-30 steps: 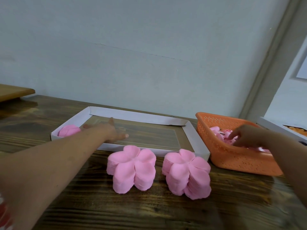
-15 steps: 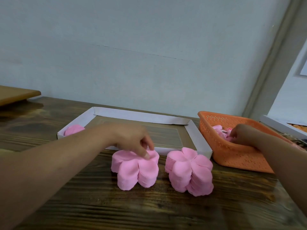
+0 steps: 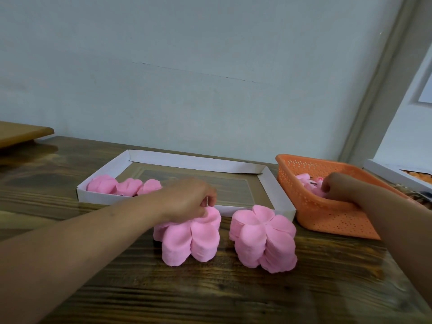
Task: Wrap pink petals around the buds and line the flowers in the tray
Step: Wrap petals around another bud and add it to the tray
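Note:
Two stacks of pink flower-shaped petals stand on the wooden table, the left stack (image 3: 190, 237) and the right stack (image 3: 263, 237). My left hand (image 3: 187, 199) rests on top of the left stack and pinches its top petal at the far edge. Behind them lies a shallow white tray (image 3: 191, 160) with three finished pink flowers (image 3: 124, 187) lined up in its left end. My right hand (image 3: 339, 185) reaches into the orange basket (image 3: 327, 218), its curled fingers among the pink buds (image 3: 306, 181); what it grips is hidden.
A wooden board (image 3: 21, 134) sits at the far left edge of the table. A second white tray (image 3: 397, 175) with orange pieces lies beyond the basket at the right. A pale wall stands right behind the table.
My left hand drew back from the tray onto the left petal stack and now pinches its top petal. My right hand stayed in the basket.

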`<state>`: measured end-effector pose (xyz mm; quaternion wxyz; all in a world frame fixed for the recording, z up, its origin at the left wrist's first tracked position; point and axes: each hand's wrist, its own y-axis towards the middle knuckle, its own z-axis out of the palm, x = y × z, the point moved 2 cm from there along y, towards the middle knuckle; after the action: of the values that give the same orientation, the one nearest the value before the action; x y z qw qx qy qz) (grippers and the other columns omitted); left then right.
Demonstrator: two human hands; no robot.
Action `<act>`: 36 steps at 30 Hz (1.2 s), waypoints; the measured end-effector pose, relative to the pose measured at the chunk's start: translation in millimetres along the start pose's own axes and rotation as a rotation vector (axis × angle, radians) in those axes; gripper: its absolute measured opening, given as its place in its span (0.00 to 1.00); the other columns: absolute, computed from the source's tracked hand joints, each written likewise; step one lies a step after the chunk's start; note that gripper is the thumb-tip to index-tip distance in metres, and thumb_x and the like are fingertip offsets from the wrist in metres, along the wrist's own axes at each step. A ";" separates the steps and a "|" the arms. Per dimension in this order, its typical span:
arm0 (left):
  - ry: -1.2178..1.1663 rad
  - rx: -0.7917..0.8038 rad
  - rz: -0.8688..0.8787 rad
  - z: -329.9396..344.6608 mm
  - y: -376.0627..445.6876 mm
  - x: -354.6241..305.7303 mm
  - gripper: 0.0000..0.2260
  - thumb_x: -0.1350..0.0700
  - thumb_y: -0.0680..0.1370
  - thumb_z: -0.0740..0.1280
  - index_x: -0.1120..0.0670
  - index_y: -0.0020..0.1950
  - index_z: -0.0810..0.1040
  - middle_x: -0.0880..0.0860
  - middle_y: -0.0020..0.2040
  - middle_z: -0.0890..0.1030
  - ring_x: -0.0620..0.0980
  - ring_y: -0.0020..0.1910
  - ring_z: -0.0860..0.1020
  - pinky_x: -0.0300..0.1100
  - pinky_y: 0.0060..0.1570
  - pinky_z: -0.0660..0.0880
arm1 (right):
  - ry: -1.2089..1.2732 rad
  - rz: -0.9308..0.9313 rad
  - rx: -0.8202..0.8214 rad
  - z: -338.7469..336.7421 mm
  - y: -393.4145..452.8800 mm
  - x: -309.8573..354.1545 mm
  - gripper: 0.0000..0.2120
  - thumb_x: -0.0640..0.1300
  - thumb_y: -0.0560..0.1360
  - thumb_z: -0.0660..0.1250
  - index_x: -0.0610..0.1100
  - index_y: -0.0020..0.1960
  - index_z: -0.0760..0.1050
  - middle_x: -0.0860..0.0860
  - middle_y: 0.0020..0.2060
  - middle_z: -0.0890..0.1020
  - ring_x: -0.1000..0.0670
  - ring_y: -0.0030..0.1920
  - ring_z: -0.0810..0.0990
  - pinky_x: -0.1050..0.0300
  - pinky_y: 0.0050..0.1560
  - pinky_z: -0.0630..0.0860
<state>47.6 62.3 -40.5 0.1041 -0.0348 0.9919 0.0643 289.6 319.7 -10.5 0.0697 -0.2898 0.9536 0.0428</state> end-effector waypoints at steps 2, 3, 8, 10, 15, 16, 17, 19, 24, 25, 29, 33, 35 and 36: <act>0.035 -0.052 0.012 -0.5 -1.2 -1.5 0.02 0.58 0.75 0.66 0.52 0.44 0.76 0.50 0.40 0.79 0.51 0.40 0.76 0.45 0.39 0.71 | 0.000 0.006 -0.004 0.6 0.5 0.2 0.14 0.49 0.78 0.60 0.41 0.46 0.80 0.44 0.48 0.83 0.44 0.49 0.79 0.59 0.48 0.71; 0.044 -0.076 0.013 -1.0 -2.1 -2.7 0.05 0.58 0.75 0.66 0.51 0.40 0.75 0.49 0.36 0.78 0.50 0.37 0.74 0.44 0.36 0.68 | -0.004 0.007 -0.007 0.7 0.4 0.3 0.14 0.50 0.78 0.60 0.41 0.47 0.80 0.43 0.48 0.83 0.44 0.50 0.79 0.59 0.48 0.71; 0.106 -0.148 0.006 -2.5 -5.1 -6.2 0.07 0.57 0.76 0.64 0.55 0.40 0.78 0.53 0.37 0.79 0.51 0.36 0.73 0.42 0.34 0.64 | -0.008 0.021 -0.015 0.5 -0.2 0.7 0.14 0.50 0.78 0.60 0.42 0.48 0.80 0.44 0.48 0.82 0.45 0.49 0.79 0.62 0.44 0.68; 0.113 -0.171 0.000 -1.9 -6.2 -6.6 0.07 0.57 0.77 0.64 0.56 0.43 0.80 0.54 0.40 0.81 0.52 0.39 0.75 0.43 0.35 0.66 | -0.007 0.037 -0.020 0.8 1.0 -0.6 0.13 0.49 0.78 0.61 0.42 0.48 0.80 0.44 0.46 0.82 0.45 0.48 0.79 0.62 0.43 0.68; -0.101 -0.217 0.005 -8.0 -10.6 -3.6 0.04 0.61 0.75 0.65 0.56 0.46 0.79 0.50 0.42 0.81 0.48 0.42 0.77 0.43 0.44 0.74 | 0.063 0.063 -0.094 0.2 8.0 -7.1 0.09 0.46 0.77 0.62 0.42 0.41 0.73 0.45 0.41 0.79 0.47 0.40 0.75 0.58 0.37 0.68; -0.162 -0.219 -0.003 -9.6 -10.5 -2.4 0.03 0.62 0.75 0.66 0.56 0.45 0.78 0.49 0.41 0.80 0.47 0.40 0.76 0.40 0.42 0.73 | 0.083 0.063 -0.119 -0.1 8.3 -7.7 0.11 0.47 0.78 0.61 0.41 0.43 0.74 0.45 0.40 0.78 0.47 0.40 0.75 0.57 0.37 0.67; -0.217 -0.215 -0.009 -11.0 -10.3 -1.4 0.03 0.63 0.74 0.66 0.55 0.44 0.77 0.48 0.39 0.79 0.45 0.38 0.75 0.38 0.39 0.72 | 0.110 0.064 -0.145 -0.2 8.8 -8.5 0.13 0.48 0.79 0.60 0.40 0.45 0.76 0.45 0.40 0.79 0.46 0.40 0.76 0.57 0.38 0.68; -0.291 -0.170 -0.013 -12.4 -9.5 0.5 0.07 0.63 0.74 0.67 0.52 0.41 0.75 0.47 0.37 0.78 0.39 0.33 0.72 0.30 0.33 0.70 | 0.160 0.064 -0.193 -0.1 9.4 -9.8 0.16 0.50 0.80 0.59 0.38 0.49 0.78 0.42 0.43 0.81 0.46 0.39 0.76 0.56 0.40 0.69; -0.234 0.070 -0.030 -13.0 -9.7 4.2 0.07 0.56 0.75 0.71 0.43 0.44 0.78 0.40 0.38 0.78 0.37 0.36 0.75 0.26 0.33 0.69 | 0.217 0.059 -0.283 0.2 8.7 -14.8 0.17 0.49 0.80 0.57 0.41 0.40 0.76 0.43 0.37 0.81 0.46 0.34 0.75 0.56 0.37 0.67; -0.196 0.100 -0.024 -12.1 -10.4 4.3 0.08 0.55 0.75 0.70 0.42 0.42 0.77 0.40 0.39 0.78 0.39 0.38 0.75 0.30 0.35 0.70 | 0.234 0.062 -0.311 -0.2 8.4 -15.4 0.18 0.50 0.80 0.57 0.42 0.39 0.76 0.45 0.33 0.79 0.47 0.33 0.75 0.56 0.36 0.67; -0.097 0.038 -0.024 -11.0 -10.3 2.4 0.03 0.57 0.76 0.66 0.53 0.45 0.79 0.49 0.45 0.78 0.49 0.45 0.76 0.44 0.45 0.73 | 0.322 0.077 -0.427 -3.5 7.9 -12.7 0.17 0.51 0.80 0.56 0.42 0.41 0.75 0.45 0.33 0.76 0.43 0.35 0.75 0.55 0.36 0.69; -0.295 -0.103 -0.058 -22.7 -12.2 5.3 0.06 0.62 0.74 0.67 0.54 0.39 0.73 0.47 0.35 0.73 0.40 0.32 0.69 0.30 0.30 0.64 | 0.476 0.079 -0.515 -7.6 8.4 -11.8 0.16 0.51 0.80 0.57 0.41 0.43 0.75 0.43 0.35 0.79 0.40 0.38 0.76 0.52 0.40 0.72; -0.377 -0.174 -0.072 -29.2 -13.1 7.3 0.06 0.63 0.74 0.66 0.57 0.38 0.72 0.48 0.33 0.71 0.39 0.28 0.66 0.29 0.29 0.65 | 0.513 0.069 -0.536 -8.3 8.0 -12.8 0.17 0.52 0.80 0.57 0.41 0.44 0.76 0.44 0.34 0.79 0.42 0.36 0.76 0.54 0.39 0.70; -0.400 -0.202 -0.073 -32.2 -13.4 7.5 0.06 0.64 0.74 0.66 0.58 0.38 0.71 0.48 0.32 0.70 0.39 0.27 0.66 0.29 0.29 0.65 | 0.530 0.058 -0.545 -8.2 7.7 -13.0 0.17 0.52 0.80 0.57 0.40 0.44 0.76 0.44 0.34 0.79 0.43 0.35 0.76 0.55 0.38 0.70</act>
<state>34.9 44.3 -12.4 0.2967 -0.0676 0.9381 0.1652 295.2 332.2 0.0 -0.2602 -0.2715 0.9000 0.2205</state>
